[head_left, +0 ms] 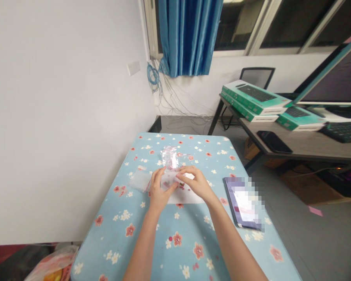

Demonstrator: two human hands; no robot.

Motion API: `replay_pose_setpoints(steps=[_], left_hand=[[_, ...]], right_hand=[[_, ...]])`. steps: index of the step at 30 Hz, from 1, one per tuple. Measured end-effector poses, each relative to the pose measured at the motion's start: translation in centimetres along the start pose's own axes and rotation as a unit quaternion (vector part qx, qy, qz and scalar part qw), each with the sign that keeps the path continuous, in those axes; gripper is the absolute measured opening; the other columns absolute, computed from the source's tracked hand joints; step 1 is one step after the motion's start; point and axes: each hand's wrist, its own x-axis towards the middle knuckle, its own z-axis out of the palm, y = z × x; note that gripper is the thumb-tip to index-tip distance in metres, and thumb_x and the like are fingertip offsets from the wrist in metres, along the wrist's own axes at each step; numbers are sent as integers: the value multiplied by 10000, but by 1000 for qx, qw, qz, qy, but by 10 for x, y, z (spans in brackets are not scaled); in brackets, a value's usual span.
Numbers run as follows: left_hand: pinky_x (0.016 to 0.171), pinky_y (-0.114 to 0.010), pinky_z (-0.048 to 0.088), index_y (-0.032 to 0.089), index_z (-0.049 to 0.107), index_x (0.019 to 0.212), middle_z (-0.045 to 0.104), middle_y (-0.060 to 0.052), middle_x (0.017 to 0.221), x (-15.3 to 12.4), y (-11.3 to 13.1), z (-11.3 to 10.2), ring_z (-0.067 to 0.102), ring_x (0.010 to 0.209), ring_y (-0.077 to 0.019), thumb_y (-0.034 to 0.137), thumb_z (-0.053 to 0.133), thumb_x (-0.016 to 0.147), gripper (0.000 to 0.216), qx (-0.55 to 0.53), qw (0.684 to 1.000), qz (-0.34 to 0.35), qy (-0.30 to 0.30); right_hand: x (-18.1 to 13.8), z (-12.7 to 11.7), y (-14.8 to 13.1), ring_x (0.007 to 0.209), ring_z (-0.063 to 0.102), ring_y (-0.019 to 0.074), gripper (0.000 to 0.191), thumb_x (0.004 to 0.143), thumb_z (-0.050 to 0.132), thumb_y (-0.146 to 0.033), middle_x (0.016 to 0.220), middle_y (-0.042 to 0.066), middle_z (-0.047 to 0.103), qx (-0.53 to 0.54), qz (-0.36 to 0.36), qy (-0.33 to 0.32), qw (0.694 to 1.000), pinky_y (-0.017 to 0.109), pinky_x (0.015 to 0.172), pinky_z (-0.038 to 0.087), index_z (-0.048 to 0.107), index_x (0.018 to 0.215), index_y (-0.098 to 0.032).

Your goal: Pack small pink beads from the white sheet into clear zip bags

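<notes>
A white sheet of paper (pixel 183 198) lies on the table, with several small reddish-brown pieces (pixel 182 186) scattered on it. My left hand (pixel 160 190) curves over the paper's left side, its thumb and fingers around a thin translucent film (pixel 169 178). From the right, my right hand (pixel 195 182) brings thumb and forefinger together at the film's upper edge. Whether a small piece is also in that pinch cannot be made out. Just beyond the hands lies a clear plastic bag (pixel 170 157) with a reddish strip. Another whitish bag (pixel 139 181) rests left of my left hand.
A blue flowered cloth covers the table (pixel 140 246). A tablet (pixel 242 203), its screen lit, lies near the right edge. A white wall (pixel 61 117) rises close on the left. The desk on the right carries keyboard boxes (pixel 256 97), a phone (pixel 274 141) and a monitor (pixel 336 74).
</notes>
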Motion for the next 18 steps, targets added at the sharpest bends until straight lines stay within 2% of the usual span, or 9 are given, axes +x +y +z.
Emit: replay_pose_setpoints(steps=[2,5,7,9,11,15,18], left_hand=[[843,-343,512,238,457,1261,560,-91,1170,3,-4,1,611,967,-187,398,685,723,606,-111,989,-102,-2],[712,-304,545,211,457,1225,639,-61,978,6,-8,1,646,759,-146,469,693,684,644,-261,935,-241,-5],[654,-283,547,190,505,1131,659,-36,867,8,-7,0,637,664,-126,491,719,639,615,-317,902,-293,-11],[600,-256,539,167,549,1007,661,-25,807,9,-5,-2,616,603,-108,487,747,599,555,-333,889,-314,-4],[572,-237,531,152,567,919,653,-16,759,9,-4,-3,607,590,-102,472,765,577,508,-331,890,-313,14],[561,-221,519,150,580,875,639,-3,698,10,-7,-3,610,616,-111,449,760,586,453,-308,903,-298,41],[561,-217,513,152,595,859,642,-8,703,9,-13,-2,621,648,-123,447,747,602,420,-284,914,-287,44]], right_hand=[[2,-2,6,947,610,228,154,739,652,-362,909,50,709,65,40,17,997,391,904,419,676,712,-212],[5,-5,12,861,629,212,169,705,671,-372,839,43,709,147,83,16,986,370,861,441,678,695,-204],[6,-5,16,830,628,204,180,697,675,-381,809,37,709,174,106,13,979,355,832,447,686,699,-201],[6,-4,20,814,628,199,203,694,678,-399,796,32,711,189,125,6,974,343,816,448,689,693,-197],[7,-2,25,812,628,201,240,699,670,-431,788,35,716,190,141,-5,972,342,816,444,695,691,-193],[8,2,37,844,624,214,312,748,607,-470,805,62,724,156,162,-11,974,346,830,429,720,725,-181],[7,5,44,774,612,196,313,749,602,-458,769,65,709,138,181,-4,974,319,758,432,713,711,-167]])
